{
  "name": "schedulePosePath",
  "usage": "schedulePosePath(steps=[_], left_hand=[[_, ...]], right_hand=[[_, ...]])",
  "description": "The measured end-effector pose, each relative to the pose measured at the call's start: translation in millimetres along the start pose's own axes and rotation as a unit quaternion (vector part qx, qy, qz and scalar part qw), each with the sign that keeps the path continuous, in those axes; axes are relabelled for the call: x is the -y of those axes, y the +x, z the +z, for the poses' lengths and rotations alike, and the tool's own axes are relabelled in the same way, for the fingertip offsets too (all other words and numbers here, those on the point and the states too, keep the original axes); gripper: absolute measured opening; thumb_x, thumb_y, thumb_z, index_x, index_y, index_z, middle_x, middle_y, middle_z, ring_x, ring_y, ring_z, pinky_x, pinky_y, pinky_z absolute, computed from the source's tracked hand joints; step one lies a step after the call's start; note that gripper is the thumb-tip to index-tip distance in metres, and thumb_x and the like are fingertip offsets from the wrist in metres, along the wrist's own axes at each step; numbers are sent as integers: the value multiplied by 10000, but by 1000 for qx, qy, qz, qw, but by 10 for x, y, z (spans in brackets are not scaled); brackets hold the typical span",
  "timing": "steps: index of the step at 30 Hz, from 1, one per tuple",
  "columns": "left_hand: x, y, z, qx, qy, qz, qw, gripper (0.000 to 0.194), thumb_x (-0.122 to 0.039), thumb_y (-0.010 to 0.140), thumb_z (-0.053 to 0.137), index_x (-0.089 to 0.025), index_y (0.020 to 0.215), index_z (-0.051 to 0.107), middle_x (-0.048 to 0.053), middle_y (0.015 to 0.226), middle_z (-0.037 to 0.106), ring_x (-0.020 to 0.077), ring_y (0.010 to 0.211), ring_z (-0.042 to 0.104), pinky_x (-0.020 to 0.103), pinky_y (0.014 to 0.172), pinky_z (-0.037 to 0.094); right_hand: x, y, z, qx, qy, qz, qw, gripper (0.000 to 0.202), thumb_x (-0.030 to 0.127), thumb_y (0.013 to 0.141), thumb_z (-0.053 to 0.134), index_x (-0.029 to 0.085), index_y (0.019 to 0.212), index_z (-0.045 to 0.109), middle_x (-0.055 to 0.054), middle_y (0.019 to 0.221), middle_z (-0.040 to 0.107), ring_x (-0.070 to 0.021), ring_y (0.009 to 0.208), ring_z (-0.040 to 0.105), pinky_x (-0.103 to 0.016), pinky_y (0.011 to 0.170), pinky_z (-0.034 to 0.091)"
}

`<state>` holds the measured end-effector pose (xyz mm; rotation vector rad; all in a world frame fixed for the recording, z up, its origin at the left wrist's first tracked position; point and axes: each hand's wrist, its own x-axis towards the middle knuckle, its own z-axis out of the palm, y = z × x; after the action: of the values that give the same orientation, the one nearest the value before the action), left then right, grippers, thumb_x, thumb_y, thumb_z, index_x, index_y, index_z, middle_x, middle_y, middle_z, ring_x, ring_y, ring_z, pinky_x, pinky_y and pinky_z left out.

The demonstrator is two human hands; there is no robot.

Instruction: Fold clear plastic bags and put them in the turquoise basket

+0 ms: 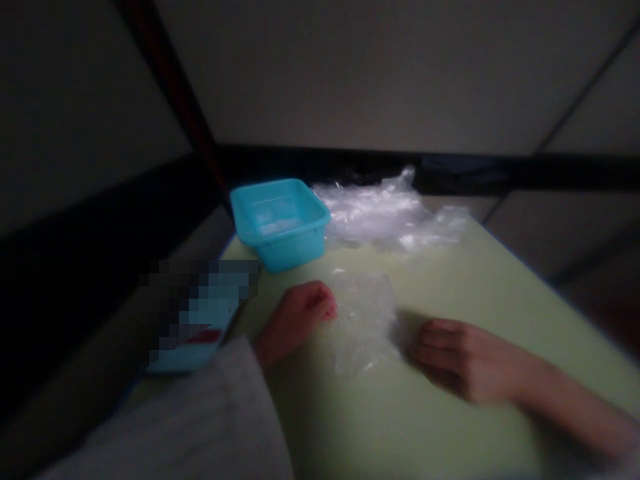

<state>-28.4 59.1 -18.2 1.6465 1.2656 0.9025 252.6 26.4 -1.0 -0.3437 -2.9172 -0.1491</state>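
On the table lies a clear plastic bag point(365, 320), thin, crinkled and roughly flat. My left hand point(307, 307) is closed at the bag's left edge, fingers curled in; whether it grips the bag or something small is hidden. To the right of the bag, my right hand point(463, 357) hovers low or rests on the table, palm down. Its fingers are stretched toward the bag, slightly bent and blurred, and nothing shows in them.
A blue plastic basket point(293, 250) stands at the far left of the pale green table point(390, 420), with whitish contents inside. Beside it spreads a heap of clear plastic bags point(380, 217). A partly pixelated light-blue flat object point(193, 357) lies at the left edge.
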Motion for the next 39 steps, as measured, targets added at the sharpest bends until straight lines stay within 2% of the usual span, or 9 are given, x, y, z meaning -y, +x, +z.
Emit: schedulePosePath(steps=[12,19,25,29,33,36,39], left_hand=[[27,1,2,6,2,8,1000,120,-214,744,482,-166,661,555,26,643,654,153,617,623,257,584,485],[65,14,4,0,4,11,1000,115,-207,740,481,-173,652,547,17,637,651,145,610,621,247,575,481],[53,22,15,-1,-17,13,1000,116,-215,732,495,-169,639,547,17,616,644,142,584,620,247,564,485],[8,5,16,-26,-33,-5,999,111,-219,739,498,-161,659,549,17,632,643,150,593,647,239,549,485],[-35,-24,-2,-53,9,-42,998,119,-233,754,499,-162,682,561,-1,588,634,158,535,652,203,444,414],[-24,-30,-22,-67,52,-16,996,134,-228,769,495,-165,679,571,-13,543,619,159,519,648,210,470,413],[16,-24,-39,-76,64,9,995,141,-233,778,494,-165,678,567,-5,598,642,157,536,650,233,538,447]], right_hand=[[-105,-12,-13,-30,-27,-9,999,229,116,925,418,155,894,641,-83,924,678,-162,825,610,-339,803,475],[-206,-3,47,-60,-47,-17,997,265,119,938,379,109,971,642,-118,1047,674,-187,934,619,-354,785,512],[-298,31,141,-88,-64,1,994,271,136,951,372,99,1049,622,-121,1013,688,-190,940,633,-352,773,536],[-350,53,197,-107,-55,26,992,264,157,953,384,99,1037,628,-126,1006,692,-197,947,644,-344,752,555],[-378,69,219,-109,-46,37,992,276,162,958,369,88,1025,627,-139,1028,687,-209,971,644,-364,788,558],[-389,72,220,-108,-34,39,993,274,162,959,366,95,1026,623,-131,1013,691,-203,970,645,-363,812,553],[-399,70,220,-114,-26,39,992,263,162,958,375,96,1017,623,-124,997,695,-199,956,650,-356,819,550]])
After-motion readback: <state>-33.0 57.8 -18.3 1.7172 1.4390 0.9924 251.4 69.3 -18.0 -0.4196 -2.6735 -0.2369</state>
